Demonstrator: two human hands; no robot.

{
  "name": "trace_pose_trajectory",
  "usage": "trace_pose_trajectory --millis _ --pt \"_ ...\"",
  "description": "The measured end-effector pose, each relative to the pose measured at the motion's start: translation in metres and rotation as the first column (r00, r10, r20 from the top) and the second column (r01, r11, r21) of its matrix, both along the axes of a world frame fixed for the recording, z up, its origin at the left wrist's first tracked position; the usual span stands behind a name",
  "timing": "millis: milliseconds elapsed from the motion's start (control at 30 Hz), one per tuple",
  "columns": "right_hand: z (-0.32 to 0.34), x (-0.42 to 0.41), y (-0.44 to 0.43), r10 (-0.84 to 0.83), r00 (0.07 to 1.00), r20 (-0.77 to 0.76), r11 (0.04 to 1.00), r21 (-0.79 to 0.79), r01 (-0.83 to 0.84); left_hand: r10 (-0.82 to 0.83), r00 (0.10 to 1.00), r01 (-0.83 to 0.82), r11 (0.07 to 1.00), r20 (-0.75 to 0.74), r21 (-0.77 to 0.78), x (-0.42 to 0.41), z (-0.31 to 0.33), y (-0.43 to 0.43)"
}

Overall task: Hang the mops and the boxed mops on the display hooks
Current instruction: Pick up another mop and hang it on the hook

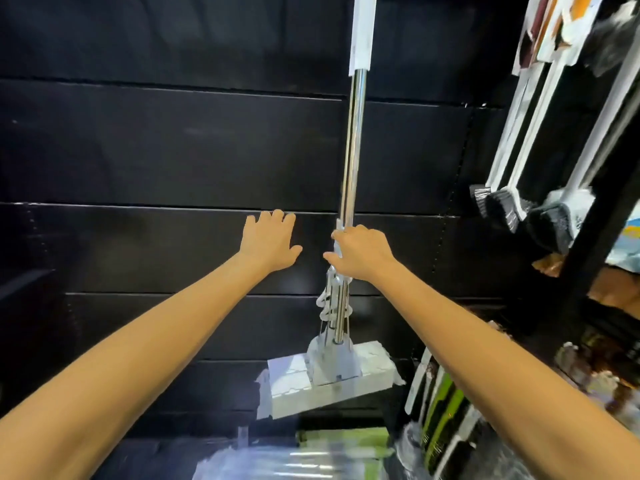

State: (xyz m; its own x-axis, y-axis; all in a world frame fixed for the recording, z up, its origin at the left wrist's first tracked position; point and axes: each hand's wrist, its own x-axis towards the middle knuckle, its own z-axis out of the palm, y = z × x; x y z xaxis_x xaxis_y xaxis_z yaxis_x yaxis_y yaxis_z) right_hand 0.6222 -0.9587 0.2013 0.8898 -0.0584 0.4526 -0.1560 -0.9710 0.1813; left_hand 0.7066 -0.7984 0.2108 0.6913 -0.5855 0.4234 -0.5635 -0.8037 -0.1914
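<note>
A sponge mop (354, 143) with a shiny metal pole stands upright against the black slat wall (138, 150). Its white sponge head (329, 379) hangs tilted near the bottom, and a white label sleeve wraps the pole's top. The hook at its top is out of view. My right hand (356, 252) grips the pole at the white wringer handle. My left hand (268, 240) is spread with straight fingers, held flat against or just in front of the wall left of the pole, holding nothing.
Several long-handled brushes (519, 188) with dark bristles hang on the right. Boxed green-and-white mops (440, 403) lean at the lower right. A plastic-wrapped package (294, 459) lies below the mop head. A dark shelf upright (595, 237) stands at the right.
</note>
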Motion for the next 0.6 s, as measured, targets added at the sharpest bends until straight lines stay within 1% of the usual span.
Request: trace_pose_trajectory --millis 133,300,400,500,600 --pt "-0.042 -0.037 0.038 0.039 0.998 -0.053 0.998 0.044 -0.037 0.024 0.995 -0.024 1.000 -0.097 0.001 -0.047 -0.045 0.045" --pt "-0.098 -0.094 0.094 0.126 0.977 -0.169 0.978 0.188 -0.094 0.076 0.976 -0.083 0.996 -0.204 -0.026 -0.119 -0.102 0.113" --pt "-0.131 -0.127 0.132 0.176 0.950 -0.259 0.969 0.214 -0.121 0.127 0.949 -0.122 0.992 -0.287 0.035 -0.163 -0.139 0.155" --pt "-0.156 -0.152 0.174 0.233 0.920 -0.314 0.956 0.246 -0.158 0.195 0.918 -0.176 0.981 -0.347 0.086 -0.200 -0.169 0.201" --pt "-0.174 -0.168 0.224 0.317 0.865 -0.388 0.943 0.224 -0.245 0.291 0.868 -0.261 0.957 -0.401 0.131 -0.232 -0.193 0.255"
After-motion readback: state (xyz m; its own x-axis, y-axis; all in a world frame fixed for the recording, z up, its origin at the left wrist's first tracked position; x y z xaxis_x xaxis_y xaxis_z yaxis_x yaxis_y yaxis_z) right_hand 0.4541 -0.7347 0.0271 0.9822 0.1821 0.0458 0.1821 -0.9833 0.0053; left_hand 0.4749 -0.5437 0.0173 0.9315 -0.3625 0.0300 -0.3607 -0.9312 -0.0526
